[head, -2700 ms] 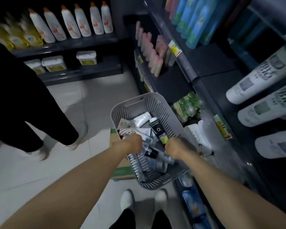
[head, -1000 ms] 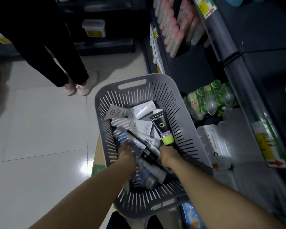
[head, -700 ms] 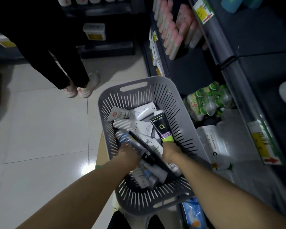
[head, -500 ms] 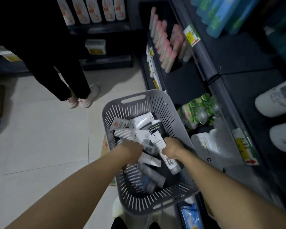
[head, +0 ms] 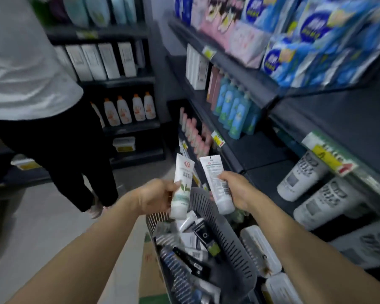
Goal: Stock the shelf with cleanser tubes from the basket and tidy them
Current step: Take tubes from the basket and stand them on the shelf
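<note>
Both hands have come up out of the basket (head: pixel 228 233) since half a sec ago, each w/ a tube lifted above its far rim. L hand (head: pixel 156 198) grips a white tube w/ a green leaf print (head: pixel 182 187), fingers curled round its lower half, cap end down, crimped end up. R hand (head: pixel 237 191) grips a second white tube (head: pixel 216 183), barcode side toward the camera, also cap down, fingers wrapped round its lower part. The 2 tubes stand near upright, just beside each other but apart, over the basket's far end.

More cleanser tubes (head: pixel 191 240) lie jumbled in the basket: white, black & striped, incl. a black tube w/ a lime end (head: pixel 206 239). A cardboard box (head: pixel 149 260) shows at the basket's left side, partly under it.

Right of the basket runs a dark shelf (head: pixel 261 154), w/ white bottles (head: pixel 301 176) lying on their sides further right. Beyond the basket on the same shelving stand blue bottles (head: pixel 233 110) & pink tubes (head: pixel 193 132). Left of the basket & well apart, another person in black trousers (head: pixel 53 150) & a white top stands on the pale floor.
</note>
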A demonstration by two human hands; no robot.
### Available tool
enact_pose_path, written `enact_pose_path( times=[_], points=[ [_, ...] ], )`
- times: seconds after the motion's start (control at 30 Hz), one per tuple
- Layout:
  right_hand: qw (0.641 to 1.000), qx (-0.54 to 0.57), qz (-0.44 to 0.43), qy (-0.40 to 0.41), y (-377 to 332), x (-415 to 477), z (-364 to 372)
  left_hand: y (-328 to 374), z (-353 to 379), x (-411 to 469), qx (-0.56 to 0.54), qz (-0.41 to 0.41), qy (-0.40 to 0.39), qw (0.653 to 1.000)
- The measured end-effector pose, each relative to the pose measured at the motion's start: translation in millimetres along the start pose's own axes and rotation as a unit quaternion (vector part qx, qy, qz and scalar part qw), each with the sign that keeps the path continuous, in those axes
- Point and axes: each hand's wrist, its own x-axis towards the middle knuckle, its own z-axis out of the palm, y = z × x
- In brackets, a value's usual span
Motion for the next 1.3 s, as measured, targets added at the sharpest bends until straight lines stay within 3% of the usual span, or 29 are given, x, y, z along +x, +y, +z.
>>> enact_pose_path(
  times=[0.1, 0.2, 0.4, 0.53, 0.67, 0.8, 1.0, 1.07, 1.3],
  points=[
    [0.998, 0.044, -0.054, -0.012, -41, -36, 5, 39, 19, -25, -0.041, 0.028, -0.038, 0.998],
    [0.991, 0.041, -0.13, -0.013, -75, -68, 4, 73, 49, -46, -0.006, 0.08, -0.023, 0.997],
    [0.966, 0.051, -0.247, 0.055, -133, -146, -25, 127, 124, -75, 0.014, 0.195, -0.07, 0.978],
    [0.935, -0.009, -0.315, 0.164, -149, -206, -63, 147, 191, -79, 0.049, 0.274, -0.152, 0.948],
    [0.868, -0.086, -0.381, 0.307, -149, -270, -107, 143, 263, -79, 0.08, 0.31, -0.243, 0.916],
    [0.818, -0.143, -0.363, 0.424, -135, -331, -151, 123, 332, -78, 0.106, 0.302, -0.305, 0.897],
    [0.765, -0.079, -0.326, 0.55, -102, -387, -205, 85, 409, -66, 0.173, 0.268, -0.352, 0.88],
    [0.764, -0.084, -0.309, 0.56, -92, -397, -219, 76, 426, -62, 0.204, 0.27, -0.35, 0.873],
    [0.813, -0.166, -0.2, 0.521, -65, -401, -246, 56, 456, -35, 0.259, 0.269, -0.3, 0.878]
  ],
)
